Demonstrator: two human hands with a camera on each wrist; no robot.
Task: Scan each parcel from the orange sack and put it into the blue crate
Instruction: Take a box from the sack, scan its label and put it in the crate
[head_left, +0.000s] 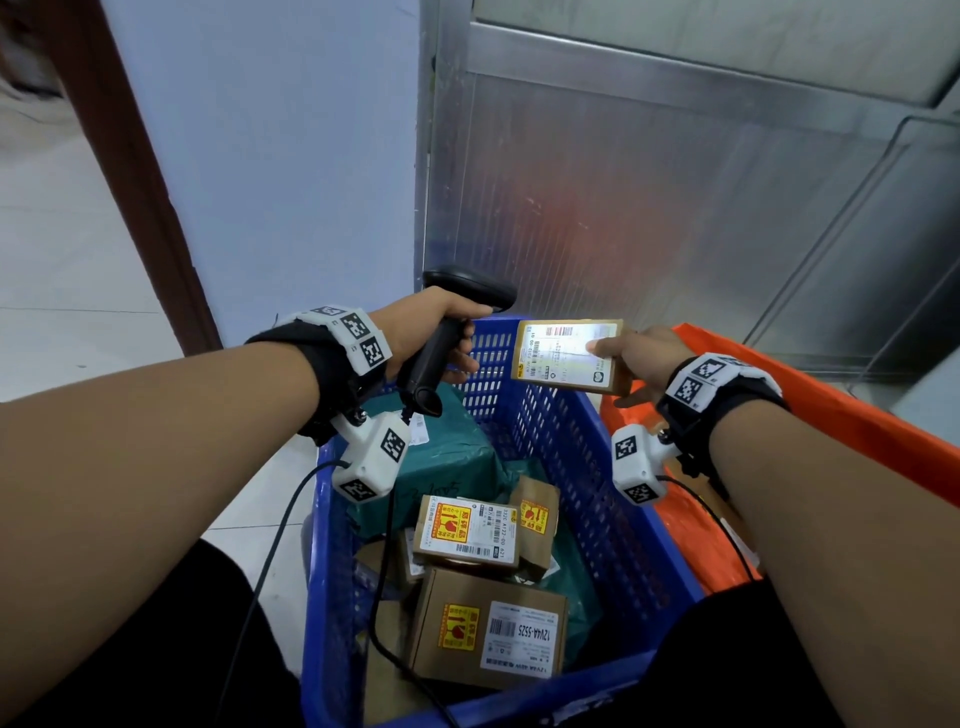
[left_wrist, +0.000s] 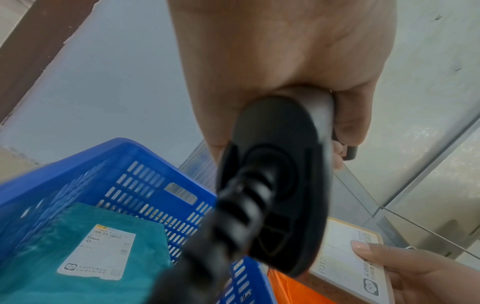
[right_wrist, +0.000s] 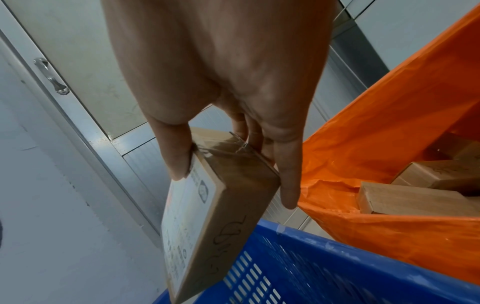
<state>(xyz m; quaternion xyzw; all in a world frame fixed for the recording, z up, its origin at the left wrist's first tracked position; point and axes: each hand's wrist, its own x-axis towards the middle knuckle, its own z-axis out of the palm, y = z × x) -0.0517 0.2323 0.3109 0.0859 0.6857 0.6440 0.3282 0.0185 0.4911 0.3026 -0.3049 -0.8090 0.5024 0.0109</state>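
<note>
Fingers (right_wrist: 179, 156) pinch parcel (head_left: 567, 354); label reads, seemingly, "P312".

Both forearms are bare. Each wrist wears a black strap (head_left: 727, 410) under a white band (head_left: 358, 338) printed with square black-and-white markers (a white camera block (head_left: 371, 457) hangs below the band, trailing a black cable (head_left: 270, 545)).

Scanner cable (left_wrist: 197, 257) blurred; parcel label (right_wrist: 182, 222) print seems illegible

A flat brown parcel (head_left: 569, 355) with a white label hangs above the blue crate's (head_left: 582, 467) far rim at 12 o'clock; the black scanner (head_left: 447, 338) faces it from 9 o'clock. Boxes and a green bag (head_left: 447, 457) lie inside the crate; the orange sack (head_left: 831, 415) sits at its 3 o'clock.
</note>
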